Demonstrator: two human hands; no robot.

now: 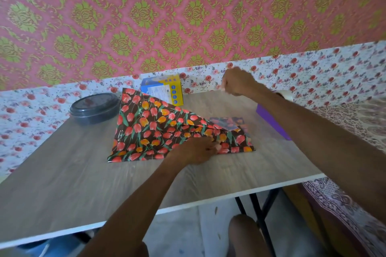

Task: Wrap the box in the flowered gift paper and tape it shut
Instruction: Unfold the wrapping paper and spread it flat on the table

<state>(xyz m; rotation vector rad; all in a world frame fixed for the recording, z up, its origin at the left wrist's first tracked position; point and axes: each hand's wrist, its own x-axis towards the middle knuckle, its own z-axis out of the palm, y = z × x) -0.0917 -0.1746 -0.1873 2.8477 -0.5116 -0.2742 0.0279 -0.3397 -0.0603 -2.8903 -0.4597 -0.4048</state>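
The flowered gift paper [154, 129], dark with red and orange tulips, lies folded over on the wooden table [83, 169]. A flat, pale patterned piece [227, 123] pokes out from under its right fold. My left hand [196, 151] presses its fingertips down on the paper's overlapping edge. My right hand [236, 81] is raised near the back of the table, with its fingers curled, pinching something small and pale that looks like clear tape. A tape roll [286, 93] shows partly behind my right forearm. A blue and yellow box [165, 89] stands behind the paper.
A dark round lidded container [95, 107] sits at the back left. A purple object [269, 119] lies at the right under my forearm. A flowered cloth [31, 115] lines the wall behind the table. The table's front edge [188, 206] runs close to my knee [244, 233].
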